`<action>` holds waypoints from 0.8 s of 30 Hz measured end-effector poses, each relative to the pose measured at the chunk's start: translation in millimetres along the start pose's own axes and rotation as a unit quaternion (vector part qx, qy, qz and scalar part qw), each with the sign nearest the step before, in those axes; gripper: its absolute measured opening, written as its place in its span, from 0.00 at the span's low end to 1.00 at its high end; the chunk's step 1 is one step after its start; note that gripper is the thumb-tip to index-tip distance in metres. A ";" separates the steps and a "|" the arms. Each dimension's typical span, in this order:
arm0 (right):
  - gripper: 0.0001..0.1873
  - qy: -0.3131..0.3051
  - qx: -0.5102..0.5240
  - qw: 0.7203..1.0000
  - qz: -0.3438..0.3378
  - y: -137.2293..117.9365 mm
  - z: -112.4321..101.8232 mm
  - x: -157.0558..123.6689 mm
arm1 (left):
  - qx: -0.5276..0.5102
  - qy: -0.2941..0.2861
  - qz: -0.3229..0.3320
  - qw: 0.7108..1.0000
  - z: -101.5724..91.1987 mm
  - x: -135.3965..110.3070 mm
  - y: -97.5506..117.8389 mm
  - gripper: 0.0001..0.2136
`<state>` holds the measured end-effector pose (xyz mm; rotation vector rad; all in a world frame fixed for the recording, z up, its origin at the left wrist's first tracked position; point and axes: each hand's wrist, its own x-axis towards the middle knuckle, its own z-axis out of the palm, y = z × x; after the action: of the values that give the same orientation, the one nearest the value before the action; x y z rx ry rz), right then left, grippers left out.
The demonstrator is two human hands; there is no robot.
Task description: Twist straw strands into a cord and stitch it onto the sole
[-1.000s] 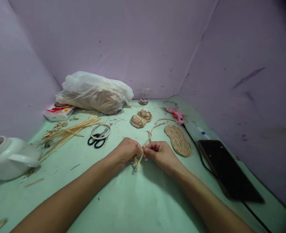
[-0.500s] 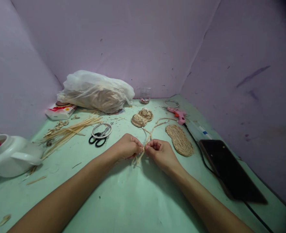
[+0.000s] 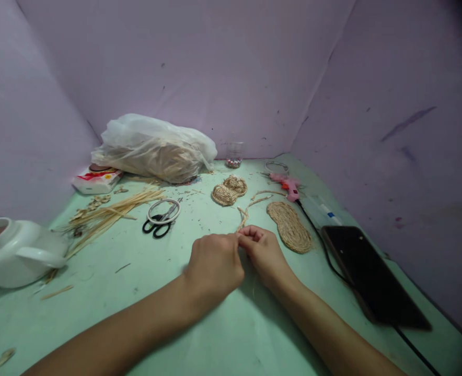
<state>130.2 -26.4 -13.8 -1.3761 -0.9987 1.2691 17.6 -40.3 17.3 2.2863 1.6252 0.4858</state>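
Note:
Both hands meet over the middle of the green table. My left hand (image 3: 215, 266) is closed, its back turned to the camera, and the fingers are mostly hidden. Beside it, my right hand (image 3: 263, 249) pinches a braided straw cord (image 3: 243, 215) between thumb and fingertips. The cord runs away from the hands and curves right toward a pink glue gun (image 3: 289, 187). Just beyond the hands lies a coiled straw piece of two joined rounds (image 3: 230, 190). A flat oval woven straw sole (image 3: 289, 227) rests to the right of my right hand.
Black-handled scissors (image 3: 161, 222) lie left, under a white ring (image 3: 148, 211). Loose straw strips (image 3: 117, 211) spread behind them. A white pot (image 3: 31, 253) stands far left, a plastic bag (image 3: 156, 149) at the back, a jar of beads (image 3: 234, 156) beside it, a phone (image 3: 376, 277) at right.
My left hand has rolled over and moved nearer the camera, now covering the loose cord ends. My right hand stays nearly in place, still pinching the cord.

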 end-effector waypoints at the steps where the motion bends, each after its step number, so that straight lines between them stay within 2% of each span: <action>1: 0.04 0.001 0.020 1.000 0.011 0.0 0.1 -0.2 | 0.008 -0.001 0.010 1.000 1.8 -2.7 2.4 0.09; 4: 0.07 0.001 0.086 0.996 0.029 -0.7 -0.2 -0.1 | 0.015 -0.017 0.019 1.000 1.7 -8.4 9.0 0.09; 6: 0.08 -0.003 0.110 0.993 0.037 -2.1 -0.6 0.2 | -0.005 -0.029 0.018 0.999 -5.4 -8.9 11.2 0.09; 8: 0.08 -0.007 0.111 0.993 0.042 -4.0 -1.2 0.2 | -0.056 -0.011 0.007 0.998 -17.5 -5.0 9.6 0.07; 11: 0.08 -0.027 0.092 0.994 0.047 -6.7 -1.2 -1.6 | -0.159 0.071 -0.052 0.983 -35.0 9.1 -0.2 0.06; 12: 0.08 -0.040 0.087 0.994 0.047 -7.2 -0.9 -2.6 | -0.199 0.064 -0.100 0.973 -38.1 14.9 -4.8 0.07; 13: 0.08 -0.054 0.084 0.994 0.046 -7.6 -0.5 -3.5 | -0.255 0.017 -0.158 0.954 -39.3 20.4 -9.6 0.08; 15: 0.09 -0.075 0.083 0.993 0.043 -7.9 0.3 -5.1 | -0.376 -0.109 -0.242 0.888 -36.7 29.4 -18.7 0.10; 17: 0.10 -0.084 0.086 0.992 0.044 -8.2 0.6 -5.9 | -0.473 -0.216 -0.251 0.816 -30.5 34.2 -25.4 0.08; 18: 0.11 -0.088 0.089 0.991 0.045 -8.4 0.5 -6.0 | -0.502 -0.248 -0.239 0.794 -27.4 35.1 -27.5 0.07; 20: 0.11 -0.096 0.091 0.990 0.048 -9.1 0.2 -5.7 | -0.514 -0.269 -0.225 0.783 -22.9 34.6 -29.2 0.05; 24: 0.10 -0.102 0.080 0.990 0.050 -10.2 0.1 -4.7 | -0.451 -0.235 -0.235 0.828 -21.0 31.9 -27.5 0.04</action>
<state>130.0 -29.0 -2.9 -1.2027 -0.9514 1.5553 -5.1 -0.4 27.8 1.1316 1.2351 0.3942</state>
